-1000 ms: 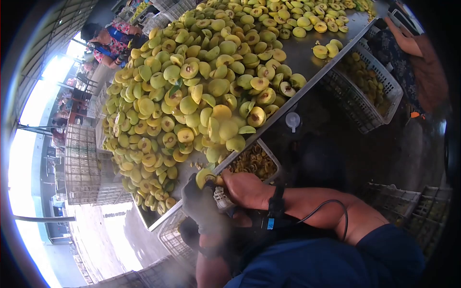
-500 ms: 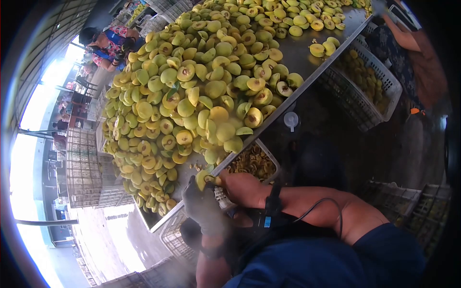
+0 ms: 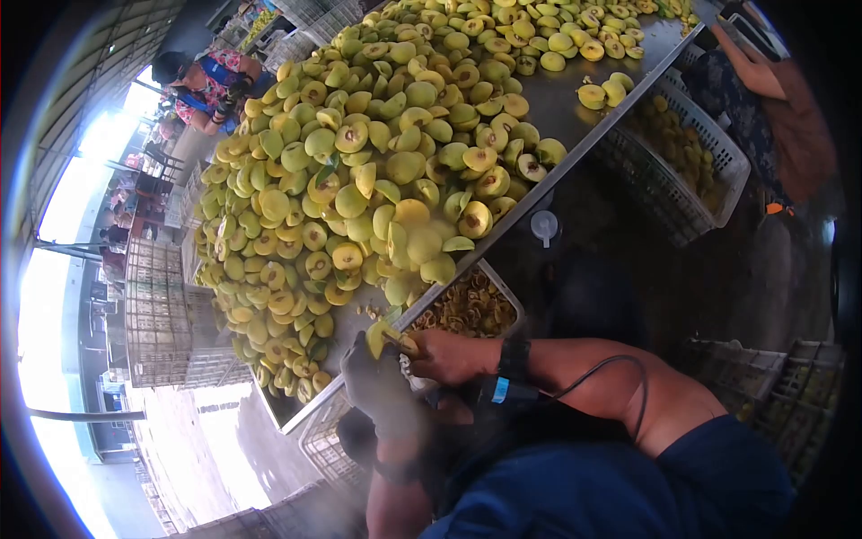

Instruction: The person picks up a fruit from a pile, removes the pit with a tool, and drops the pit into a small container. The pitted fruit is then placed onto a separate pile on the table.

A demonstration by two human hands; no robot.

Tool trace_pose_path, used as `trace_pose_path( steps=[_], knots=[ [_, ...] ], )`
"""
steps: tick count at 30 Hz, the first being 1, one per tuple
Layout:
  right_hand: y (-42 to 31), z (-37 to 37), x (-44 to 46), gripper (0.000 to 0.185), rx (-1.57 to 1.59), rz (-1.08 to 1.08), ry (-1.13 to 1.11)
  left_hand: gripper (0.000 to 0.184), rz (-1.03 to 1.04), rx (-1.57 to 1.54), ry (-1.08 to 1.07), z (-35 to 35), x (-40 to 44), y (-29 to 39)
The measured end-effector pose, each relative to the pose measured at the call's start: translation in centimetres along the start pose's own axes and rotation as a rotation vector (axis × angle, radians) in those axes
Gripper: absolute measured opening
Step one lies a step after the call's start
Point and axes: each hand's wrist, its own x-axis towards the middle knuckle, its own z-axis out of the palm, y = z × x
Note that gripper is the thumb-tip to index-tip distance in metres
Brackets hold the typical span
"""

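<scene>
My left hand [image 3: 375, 386], in a grey glove, is closed around a yellow-green fruit half [image 3: 377, 339] at the near edge of the metal table. Close against it, my bare right hand [image 3: 442, 356] has its fingers curled in. Something small and brownish shows at its fingertips by the fruit, too small to name. A large heap of halved, peach-like fruit [image 3: 359, 171] lies on the table just beyond my hands, several halves with a brown hollow or stone showing. Below the edge, a crate of brown scraps [image 3: 471, 305] stands beside my right hand.
The table's raised metal edge [image 3: 557, 171] runs diagonally past my hands. A white crate of fruit [image 3: 732, 180] stands at the right near another person's arm [image 3: 750, 67]. Across the heap is a person in a cap [image 3: 211, 85]. Stacked crates [image 3: 157, 305] stand at left.
My right hand has shifted slightly down, and its wrist has turned. The fruit half stays in my left hand, which has barely moved.
</scene>
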Motion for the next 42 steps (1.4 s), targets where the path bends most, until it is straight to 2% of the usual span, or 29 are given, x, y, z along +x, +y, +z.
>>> trace_pose_path(
  steps=[2,4,5,7,9,11,13,15,16,18,19,21,24,25,28,30,33,36,37,39,40,42],
  knots=[
    [-0.1,-0.2,-0.6,0.034,0.15,-0.062,-0.116,0.036,-0.024,-0.119,0.011,0.0,-0.9,-0.6],
    [-1.4,-1.5,-0.5,0.034,0.198,-0.069,-0.184,0.034,-0.165,-0.557,0.0,-0.5,-0.6,1.1],
    [-2.2,-1.6,-0.9,0.035,0.184,-0.025,-0.148,0.033,-0.245,-0.77,-0.01,-0.8,-0.7,1.5],
    [-3.7,-1.5,-1.2,0.035,0.147,0.056,-0.095,0.03,-0.088,-0.533,-0.046,-0.2,-0.5,0.1],
    [-3.6,-0.3,-1.6,0.031,-0.056,0.097,-0.032,0.029,-0.155,-0.569,-0.026,0.8,-0.1,-0.9],
    [-3.4,-0.1,-1.7,0.03,-0.167,0.15,0.006,0.031,-0.46,-0.878,0.04,2.2,-0.3,-1.3],
    [-3.1,0.0,-1.5,0.029,-0.183,0.21,-0.001,0.035,-0.403,-0.697,0.064,2.1,-0.4,0.2],
    [-1.0,0.7,-1.1,0.028,0.005,-0.105,-0.045,0.035,-0.373,-0.52,0.064,1.8,-0.3,1.0],
    [-0.3,1.0,-0.9,0.028,0.099,-0.262,-0.068,0.035,-0.279,-0.428,0.055,1.5,-0.2,1.4],
    [0.4,0.7,-0.9,0.025,0.07,-0.242,-0.051,0.037,-0.093,-0.244,0.044,1.1,0.1,1.8],
    [0.4,0.5,-0.9,0.024,0.057,-0.233,-0.042,0.038,-0.162,-0.394,0.05,1.2,0.2,1.7],
    [-0.8,-0.9,-1.2,0.021,0.218,-0.065,-0.247,0.041,-0.302,-0.693,0.05,1.5,0.3,1.3],
    [0.1,-1.5,-0.9,0.016,0.41,0.104,-0.509,0.043,0.384,-0.07,0.033,0.8,1.3,-0.8],
    [0.6,-1.2,-0.7,0.014,0.466,0.145,-0.601,0.043,0.339,-0.147,-0.019,0.4,1.3,-0.7],
    [-0.7,-0.6,-1.5,0.008,0.216,-0.021,-0.498,0.042,0.216,-0.358,-0.157,-0.5,1.6,-0.5],
    [-1.2,-0.5,-2.0,0.005,0.33,0.051,-0.564,0.042,0.14,-0.467,-0.221,-0.7,1.5,-0.9],
    [-1.6,-0.4,-2.1,0.004,0.417,0.14,-0.642,0.042,0.127,-0.457,-0.231,-1.6,1.0,0.0],
    [-2.1,-0.1,-2.0,0.007,0.582,0.332,-0.665,0.039,0.077,-0.506,-0.214,-1.9,0.5,-1.0],
    [-2.2,0.0,-2.1,0.008,0.659,0.42,-0.66,0.038,0.096,-0.375,-0.151,-1.8,0.1,-1.8],
    [-2.1,0.9,-2.4,0.012,0.674,0.426,-0.683,0.036,0.127,-0.109,-0.036,-1.2,-0.9,-4.1],
    [-2.0,1.4,-2.6,0.014,0.683,0.429,-0.694,0.035,-0.041,-0.276,-0.019,-0.7,-1.2,-5.6],
    [-2.8,2.4,-3.4,0.016,0.512,0.193,-0.63,0.036,-0.369,-0.572,0.047,-1.2,-0.9,-8.3]
  ],
)
